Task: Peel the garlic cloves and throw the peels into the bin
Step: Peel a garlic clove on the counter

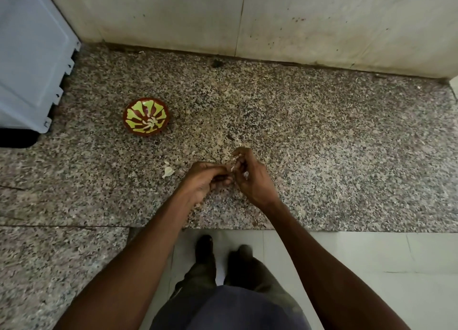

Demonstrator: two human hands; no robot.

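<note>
My left hand [207, 181] and my right hand [250, 178] meet over the speckled granite counter [322, 156], fingers curled together around a garlic clove [233, 168] that is mostly hidden; only whitish bits of skin show between the fingertips. Loose garlic peels [168, 171] lie on the counter just left of my left hand. A red bowl with a yellow-green pattern [146, 117] stands farther back on the left and holds several pale peeled cloves [148, 122]. No bin is in view.
A white appliance [32, 57] stands at the left back corner. A stained pale wall [272, 19] backs the counter. The counter's front edge runs at mid-frame; below it are floor tiles [371, 267] and my feet [223, 255].
</note>
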